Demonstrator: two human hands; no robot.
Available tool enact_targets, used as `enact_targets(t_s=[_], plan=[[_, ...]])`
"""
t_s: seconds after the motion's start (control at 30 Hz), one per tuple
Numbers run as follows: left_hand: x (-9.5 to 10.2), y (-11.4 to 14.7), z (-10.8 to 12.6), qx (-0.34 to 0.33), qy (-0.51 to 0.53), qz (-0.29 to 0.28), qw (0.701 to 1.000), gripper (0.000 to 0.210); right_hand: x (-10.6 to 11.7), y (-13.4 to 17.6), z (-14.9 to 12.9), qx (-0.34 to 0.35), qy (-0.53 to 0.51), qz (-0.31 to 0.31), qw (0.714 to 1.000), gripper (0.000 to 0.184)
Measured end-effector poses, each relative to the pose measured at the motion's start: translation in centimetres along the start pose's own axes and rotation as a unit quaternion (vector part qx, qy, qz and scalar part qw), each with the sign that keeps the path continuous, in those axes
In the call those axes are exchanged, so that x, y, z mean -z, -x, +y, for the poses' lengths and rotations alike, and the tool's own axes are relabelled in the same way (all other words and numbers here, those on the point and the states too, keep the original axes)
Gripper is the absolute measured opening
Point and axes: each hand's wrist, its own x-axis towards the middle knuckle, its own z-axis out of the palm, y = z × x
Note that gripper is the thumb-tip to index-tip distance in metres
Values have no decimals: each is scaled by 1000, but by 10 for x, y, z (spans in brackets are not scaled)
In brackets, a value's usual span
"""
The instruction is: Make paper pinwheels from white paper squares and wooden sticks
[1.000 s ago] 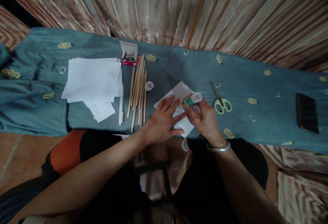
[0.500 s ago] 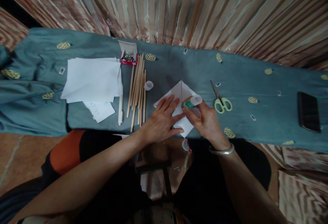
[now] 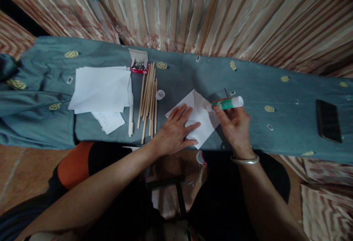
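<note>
A folded white paper (image 3: 202, 125) lies near the table's front edge, its corners pointing away from and toward me. My left hand (image 3: 176, 130) rests flat on its left part with the fingers spread. In my right hand (image 3: 234, 125) is a green and white glue stick (image 3: 227, 103), tilted nearly flat, its tip over the paper's right side. Whether the tip touches the paper I cannot tell. Behind the right hand the scissors (image 3: 227, 93) are mostly hidden; only a bit of blade shows. A round white cap (image 3: 160, 94) stands left of the paper.
Several wooden sticks (image 3: 149, 97) lie left of the cap, beside a white pen (image 3: 131, 119). An open red box (image 3: 139, 66) of shiny metal pieces sits behind them. Stacked white sheets (image 3: 100, 88) are farther left. A dark phone (image 3: 328, 120) lies far right.
My right hand has moved right with the glue stick, from the paper's middle to its right side, now covering most of the scissors. The left hand stays on the paper.
</note>
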Motion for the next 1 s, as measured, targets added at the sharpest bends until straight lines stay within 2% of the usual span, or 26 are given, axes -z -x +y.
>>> enact_targets(t_s=[0.1,0.17,0.27,0.33,0.43,0.53,0.63,0.7,0.83,1.0], plan=[[3,0,3,0,14,11,1000,64,-2,-7,0,-55,-153,58,985,19],[8,0,3,-6,22,26,999,67,-4,-9,-2,-101,-240,57,964,16],[23,-1,-4,-7,13,72,997,60,-6,-11,-6,-167,-331,46,928,14],[36,-2,-16,27,-17,116,993,54,-7,-12,-8,-197,-370,34,907,13],[54,-2,-41,129,-81,163,975,53,-8,-12,-10,-223,-418,5,881,13],[64,-4,-62,205,-123,159,958,40,-12,-13,-11,-239,-457,-23,856,13],[66,-6,-70,219,-125,141,957,21,-16,-14,-11,-257,-489,-39,832,11],[64,-8,-67,198,-93,151,964,18,-18,-14,-13,-268,-508,-49,817,13],[60,-10,-47,136,30,180,974,27,-21,-13,-18,-274,-529,-74,799,19],[50,-13,-23,139,148,177,963,29,-29,-8,-22,-276,-522,-84,803,23]])
